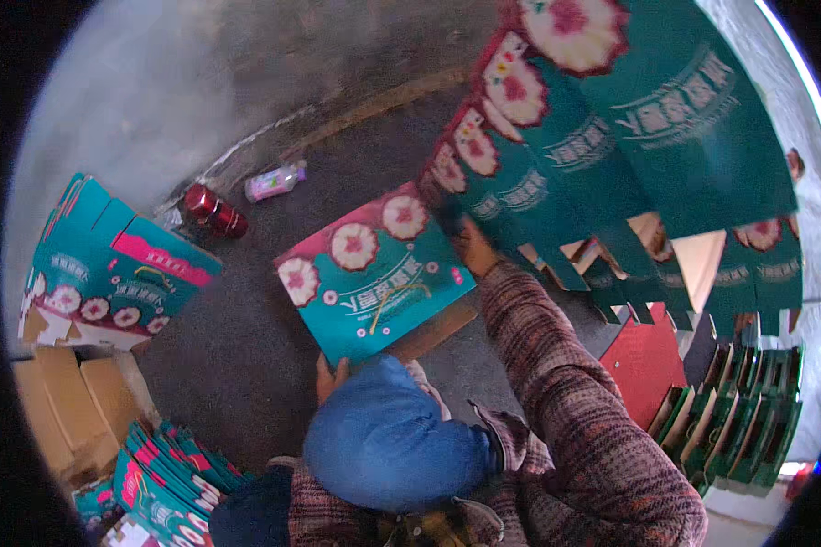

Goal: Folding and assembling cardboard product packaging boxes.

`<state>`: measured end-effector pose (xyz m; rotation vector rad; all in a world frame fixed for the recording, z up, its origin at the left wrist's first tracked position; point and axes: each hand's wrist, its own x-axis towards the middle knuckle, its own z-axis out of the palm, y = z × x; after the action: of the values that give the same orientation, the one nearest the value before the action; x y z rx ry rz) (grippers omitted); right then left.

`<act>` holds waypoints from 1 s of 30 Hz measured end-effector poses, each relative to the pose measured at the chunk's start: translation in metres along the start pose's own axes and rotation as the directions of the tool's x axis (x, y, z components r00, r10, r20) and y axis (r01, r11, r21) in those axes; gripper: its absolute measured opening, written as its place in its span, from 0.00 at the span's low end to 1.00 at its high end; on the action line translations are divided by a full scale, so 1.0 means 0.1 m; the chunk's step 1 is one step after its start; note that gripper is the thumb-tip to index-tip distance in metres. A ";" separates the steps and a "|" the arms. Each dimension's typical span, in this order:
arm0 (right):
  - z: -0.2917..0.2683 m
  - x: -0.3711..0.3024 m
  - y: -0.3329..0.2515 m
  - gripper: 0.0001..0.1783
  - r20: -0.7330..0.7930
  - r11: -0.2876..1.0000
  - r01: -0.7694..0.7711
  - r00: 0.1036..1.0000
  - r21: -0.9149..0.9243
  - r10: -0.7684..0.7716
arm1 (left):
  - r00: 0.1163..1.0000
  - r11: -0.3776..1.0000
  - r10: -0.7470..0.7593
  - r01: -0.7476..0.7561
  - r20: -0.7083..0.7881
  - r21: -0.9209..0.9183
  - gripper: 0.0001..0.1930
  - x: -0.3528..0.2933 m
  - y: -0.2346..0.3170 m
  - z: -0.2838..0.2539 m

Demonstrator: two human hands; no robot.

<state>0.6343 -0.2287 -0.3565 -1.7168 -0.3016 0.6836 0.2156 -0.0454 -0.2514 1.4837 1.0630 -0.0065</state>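
Observation:
In front of my knees a teal carton (365, 273) lies tilted, with a pink band, round flower-like pictures and a golden cord handle on its top face. My left hand (330, 376) is closed on its near left edge, the rest of that hand hidden behind my blue-clad knee. At the carton's right side is my right hand (472, 248), close against the edge; shadow hides how its fingers lie. A brown cardboard flap (436, 334) shows under the carton's near edge. Just past my right hand, tall stacked teal cartons (556, 155) rise.
Flattened teal cartons (109, 264) lean at the left above brown cardboard (82, 392); more folded ones (155, 483) lie below. A red flask (214, 211) and a pink-labelled bottle (275, 182) lie by the wall. Right of my arm are a red panel (646, 360) and dark green cartons (730, 419).

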 end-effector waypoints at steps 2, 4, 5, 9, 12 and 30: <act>1.11 -0.21 -0.13 0.30 0.090 0.561 -0.446 0.831 0.697 0.549 | 0.983 0.990 -0.128 0.135 -0.132 0.047 0.33 -0.25 -0.36 -0.51; 0.81 -0.10 -0.13 0.27 0.173 0.448 -0.473 0.809 0.759 0.562 | 0.991 0.994 -0.099 0.102 -0.084 0.031 0.33 -0.13 -0.35 -0.42; 0.72 -0.09 -0.13 0.26 0.089 0.498 -0.375 0.858 0.782 0.506 | 0.996 0.997 -0.074 0.075 -0.050 0.027 0.34 -0.06 -0.35 -0.37; 1.16 -0.25 -0.37 0.24 0.175 0.339 -0.370 0.856 0.865 0.487 | 0.993 0.997 -0.064 0.060 -0.103 -0.042 0.34 -0.12 -0.49 -0.55; 0.43 -0.04 -0.19 0.25 -0.114 0.634 -0.114 0.945 0.765 0.308 | 0.997 0.988 0.058 -0.050 0.054 -0.143 0.35 0.12 -0.25 -0.23; 1.03 -0.92 -0.29 0.31 0.192 0.882 0.272 0.958 -0.385 -0.212 | 0.982 0.998 0.062 -0.061 -0.181 0.013 0.31 0.15 -0.72 -0.78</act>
<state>0.5051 -0.1891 -0.3161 -1.9811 -0.7969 0.5861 0.1378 0.0122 -0.2967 1.5449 1.1627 0.1719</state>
